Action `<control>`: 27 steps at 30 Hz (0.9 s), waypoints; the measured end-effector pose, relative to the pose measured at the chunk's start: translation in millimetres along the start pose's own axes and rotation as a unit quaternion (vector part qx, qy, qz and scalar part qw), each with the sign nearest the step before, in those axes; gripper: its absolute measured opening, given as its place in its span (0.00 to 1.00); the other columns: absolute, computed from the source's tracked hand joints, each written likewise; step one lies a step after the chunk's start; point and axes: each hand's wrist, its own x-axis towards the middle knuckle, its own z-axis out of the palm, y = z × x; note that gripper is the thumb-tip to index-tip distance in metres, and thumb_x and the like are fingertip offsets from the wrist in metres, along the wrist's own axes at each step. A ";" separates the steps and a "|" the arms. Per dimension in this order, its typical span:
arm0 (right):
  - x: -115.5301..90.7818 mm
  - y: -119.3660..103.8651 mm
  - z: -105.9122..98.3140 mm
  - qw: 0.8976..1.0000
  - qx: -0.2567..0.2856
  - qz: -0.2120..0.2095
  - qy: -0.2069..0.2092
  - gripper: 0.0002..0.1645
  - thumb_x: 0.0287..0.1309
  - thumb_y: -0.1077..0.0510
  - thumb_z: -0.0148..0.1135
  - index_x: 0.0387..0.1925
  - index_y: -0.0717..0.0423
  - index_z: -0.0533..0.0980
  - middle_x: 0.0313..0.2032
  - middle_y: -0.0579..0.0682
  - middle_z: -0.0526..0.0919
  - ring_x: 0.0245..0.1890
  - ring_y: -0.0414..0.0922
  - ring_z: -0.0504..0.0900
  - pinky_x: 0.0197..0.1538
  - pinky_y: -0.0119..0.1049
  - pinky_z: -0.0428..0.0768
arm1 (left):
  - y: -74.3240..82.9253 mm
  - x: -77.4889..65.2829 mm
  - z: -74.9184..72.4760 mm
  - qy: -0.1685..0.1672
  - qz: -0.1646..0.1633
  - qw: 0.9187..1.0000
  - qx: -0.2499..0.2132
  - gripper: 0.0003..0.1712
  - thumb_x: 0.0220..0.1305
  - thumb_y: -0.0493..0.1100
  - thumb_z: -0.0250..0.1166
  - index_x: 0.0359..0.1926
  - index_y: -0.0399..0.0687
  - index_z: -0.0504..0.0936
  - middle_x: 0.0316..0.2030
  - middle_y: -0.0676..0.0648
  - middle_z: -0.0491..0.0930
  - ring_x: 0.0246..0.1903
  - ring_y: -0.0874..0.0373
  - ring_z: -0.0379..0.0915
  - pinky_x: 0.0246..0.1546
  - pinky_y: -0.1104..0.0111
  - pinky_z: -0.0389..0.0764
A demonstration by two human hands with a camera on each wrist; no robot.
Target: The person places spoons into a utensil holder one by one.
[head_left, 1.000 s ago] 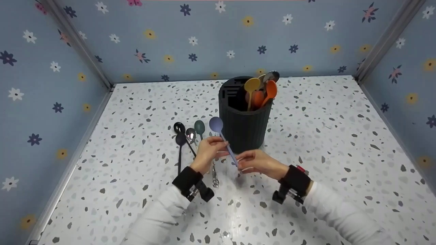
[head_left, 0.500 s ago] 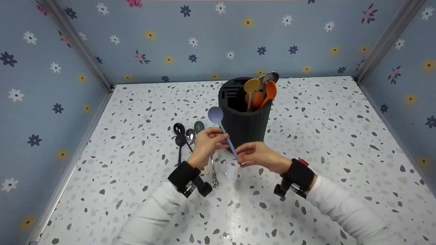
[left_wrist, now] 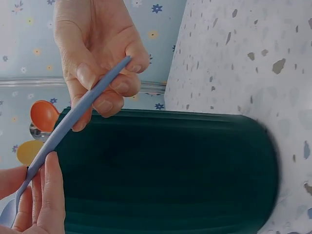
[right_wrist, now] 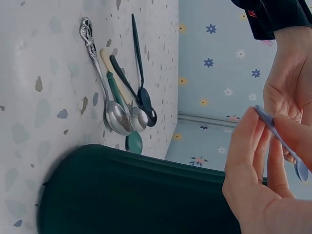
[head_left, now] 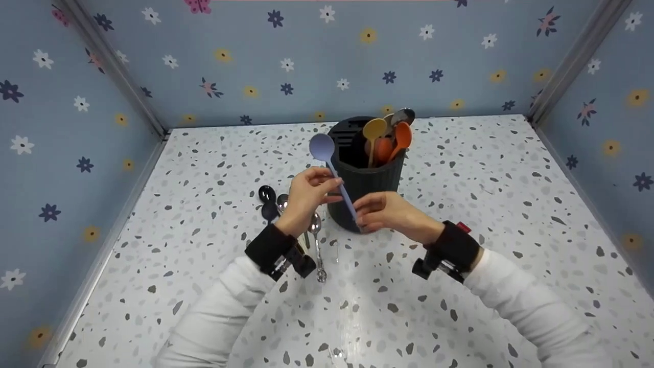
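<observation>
"Holding that lilac spoon (head_left: 322,147), were both hands busy?"

"Yes. The left hand (head_left: 304,197) pinched the handle nearer the bowl, the right hand (head_left: 396,214) its lower end, probably to steady something so slim. It tilted, bowl up, on the near side of the dark holder (head_left: 370,183)."

"And the other spoons?"

"The yellow spoon (head_left: 374,129) and orange spoon (head_left: 403,135) leaned inside the holder, propped by its rim, I guessed. The ornate silver spoon (right_wrist: 117,118) lay on the bench (head_left: 485,204), likely for easy reach."

"The room?"

"White, grey-flecked bench; blue flowered walls (head_left: 317,66) round three sides."
</observation>
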 end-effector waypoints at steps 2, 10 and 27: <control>0.3 -6.5 -0.2 1.000 -0.006 -0.007 0.003 0.22 0.54 0.68 0.57 0.52 0.69 0.69 0.34 0.49 0.79 0.36 0.41 0.80 0.49 0.38 0.80 | 7.0 0.6 1.1 -0.002 0.007 1.000 0.007 0.08 0.57 0.28 0.59 0.40 0.32 0.73 0.29 0.46 0.77 0.27 0.58 0.77 0.35 0.63 0.84; -1.8 -31.3 -1.5 0.999 -0.009 -0.034 0.013 0.20 0.54 0.69 0.57 0.50 0.68 0.70 0.34 0.49 0.80 0.36 0.41 0.80 0.48 0.36 0.81 | 32.6 3.0 8.0 -0.015 0.034 0.999 0.012 0.09 0.58 0.31 0.60 0.41 0.32 0.73 0.30 0.46 0.77 0.28 0.58 0.77 0.36 0.64 0.84; 4.8 -62.3 -4.8 0.995 -0.034 -0.072 0.067 0.19 0.54 0.69 0.58 0.50 0.68 0.71 0.35 0.49 0.79 0.36 0.41 0.81 0.47 0.36 0.81 | 65.1 10.1 15.7 -0.003 0.084 0.996 0.026 0.09 0.59 0.32 0.60 0.41 0.34 0.74 0.30 0.47 0.76 0.27 0.60 0.76 0.36 0.66 0.84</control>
